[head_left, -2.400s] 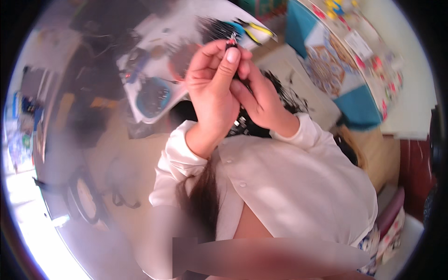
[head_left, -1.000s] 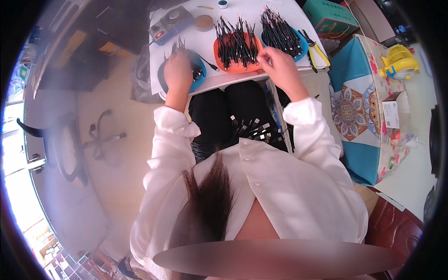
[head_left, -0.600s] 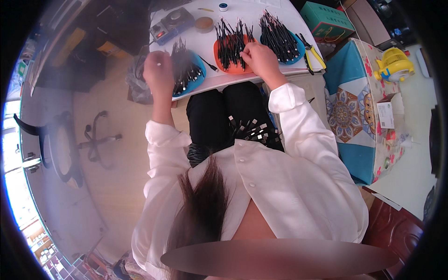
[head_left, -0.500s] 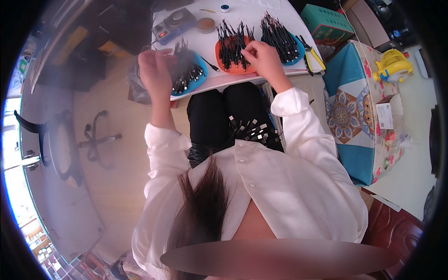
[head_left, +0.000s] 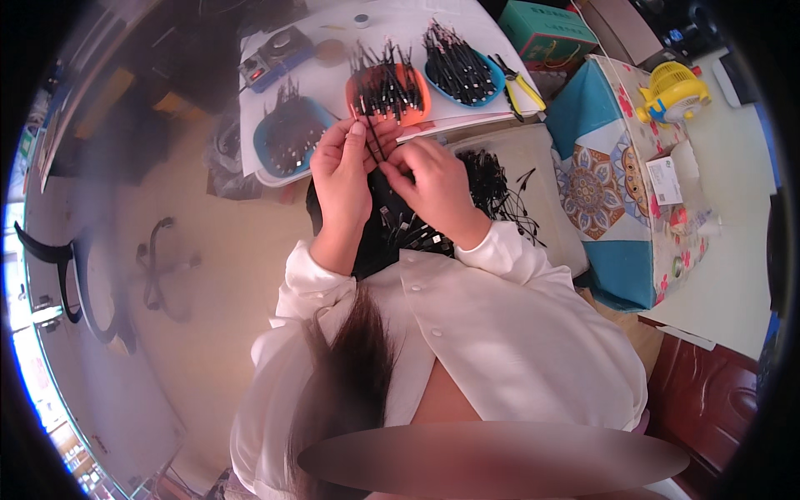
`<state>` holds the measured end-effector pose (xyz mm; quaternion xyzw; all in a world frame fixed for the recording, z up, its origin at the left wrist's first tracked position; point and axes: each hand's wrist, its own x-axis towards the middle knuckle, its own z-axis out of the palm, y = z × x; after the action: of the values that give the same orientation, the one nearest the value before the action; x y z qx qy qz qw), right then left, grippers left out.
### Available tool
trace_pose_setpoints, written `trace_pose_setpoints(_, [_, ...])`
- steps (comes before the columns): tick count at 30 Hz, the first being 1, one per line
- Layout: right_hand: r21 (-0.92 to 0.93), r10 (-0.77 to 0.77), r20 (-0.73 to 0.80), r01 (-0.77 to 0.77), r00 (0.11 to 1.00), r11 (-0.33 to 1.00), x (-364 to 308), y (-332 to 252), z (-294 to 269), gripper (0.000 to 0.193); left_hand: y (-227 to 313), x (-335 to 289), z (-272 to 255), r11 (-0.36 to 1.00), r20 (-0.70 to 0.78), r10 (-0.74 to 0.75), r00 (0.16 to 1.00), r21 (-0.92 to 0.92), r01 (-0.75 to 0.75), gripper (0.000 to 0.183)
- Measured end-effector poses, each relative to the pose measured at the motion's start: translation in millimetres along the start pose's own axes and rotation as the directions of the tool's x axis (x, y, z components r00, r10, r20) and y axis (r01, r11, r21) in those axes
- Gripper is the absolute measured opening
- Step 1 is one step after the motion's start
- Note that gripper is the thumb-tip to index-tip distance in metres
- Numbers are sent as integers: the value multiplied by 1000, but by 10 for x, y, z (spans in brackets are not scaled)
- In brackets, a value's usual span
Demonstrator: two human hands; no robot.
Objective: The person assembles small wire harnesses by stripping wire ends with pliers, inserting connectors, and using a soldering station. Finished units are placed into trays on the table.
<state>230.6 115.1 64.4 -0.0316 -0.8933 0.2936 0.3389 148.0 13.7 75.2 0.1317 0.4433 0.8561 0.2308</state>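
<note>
One blue tray (head_left: 268, 154) of black cables sits leftmost on the table (head_left: 333, 83). Just beside it, the left hand (head_left: 343, 167) pinches a thin black cable (head_left: 375, 146), raised in front of the orange tray (head_left: 426, 96). The right hand (head_left: 429, 179) seems pinched on its lower part. A loosened pinch could drop it among the pile of plugs (head_left: 417, 233) below; uneven pulling could strain the wire. Rightmost lie another blue tray (head_left: 498, 77) and yellow-handled pliers (head_left: 525, 87).

Lettering on green box (head_left: 547, 37), white carton (head_left: 665, 180), none legible
</note>
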Motion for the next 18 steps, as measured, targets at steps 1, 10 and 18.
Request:
trace_pose_setpoints(1, [-32, -3, 6, 3, 1000, 999, -34, 25, -2, 18, -41, -8, 9, 1000, 12, -6, 1000, -4, 6, 22])
trace_pose_setpoints(10, [14, 323, -6, -323, 946, 946, 573, 1265, -282, 22, -219, 40, -85, 993, -10, -32, 999, 118, 32, 14])
trace_pose_setpoints(18, [-480, 407, -42, -376, 912, 792, 1018, 2073, 63, 22, -136, -44, -146, 985, 60, -44, 997, 172, 34, 16])
